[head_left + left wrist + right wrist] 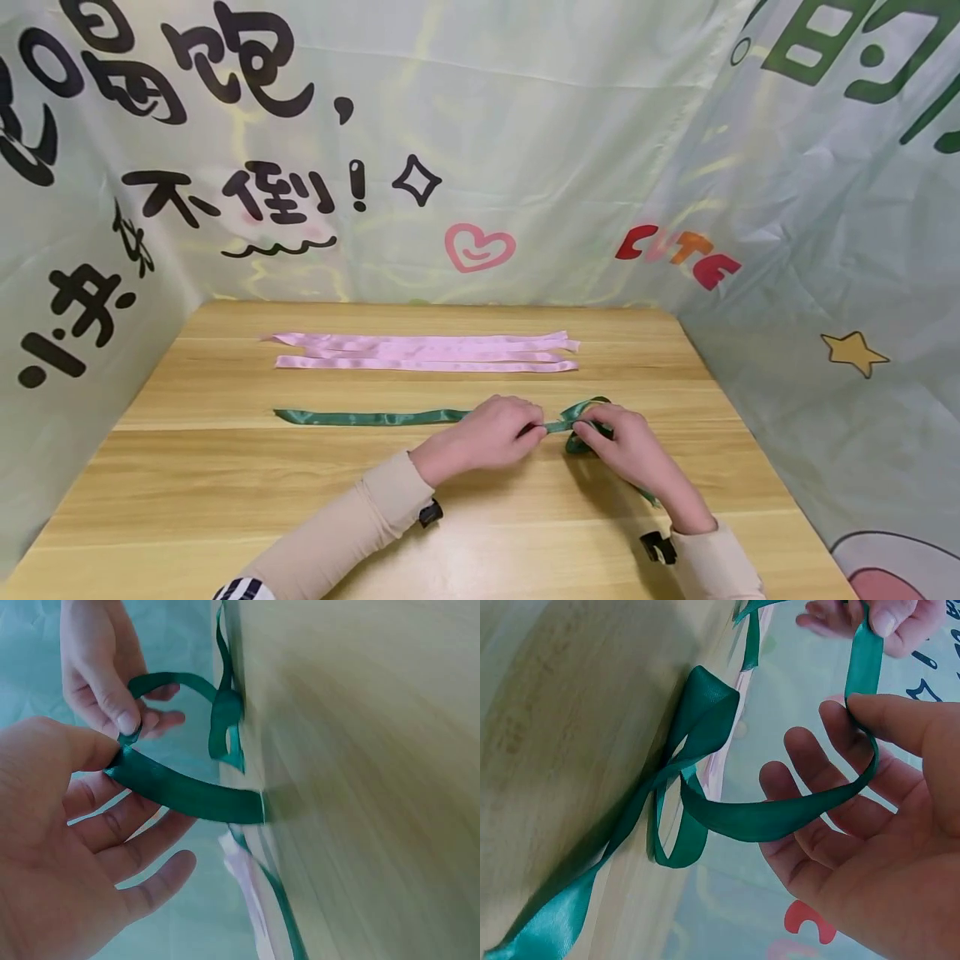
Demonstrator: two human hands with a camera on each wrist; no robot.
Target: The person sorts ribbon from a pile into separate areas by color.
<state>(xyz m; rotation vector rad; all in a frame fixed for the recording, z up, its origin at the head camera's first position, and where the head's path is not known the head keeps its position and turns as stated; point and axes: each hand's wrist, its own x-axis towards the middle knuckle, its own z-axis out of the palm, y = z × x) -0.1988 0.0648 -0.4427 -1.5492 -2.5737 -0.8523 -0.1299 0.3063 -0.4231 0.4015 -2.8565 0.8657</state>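
Green satin ribbon [780, 817] runs between my two hands. My left hand [491, 429] pinches it between thumb and forefinger, and a short cut end [202, 796] hangs from that pinch in the left wrist view. Close on the right, my right hand [630, 437] pinches the same ribbon with thumb and index finger, the other fingers loosely bent. From there the ribbon sags to a cluster of loops [705, 712] low by the tabletop, and a tail [551, 922] trails off. A flat green strip [375, 418] lies left of my left hand, its right part hidden behind it.
Several pink ribbon strips [427, 352] lie side by side farther back on the wooden table [187, 492]. Printed fabric [540, 150] stands behind the table and along both sides. A small black device [657, 548] is at the right cuff.
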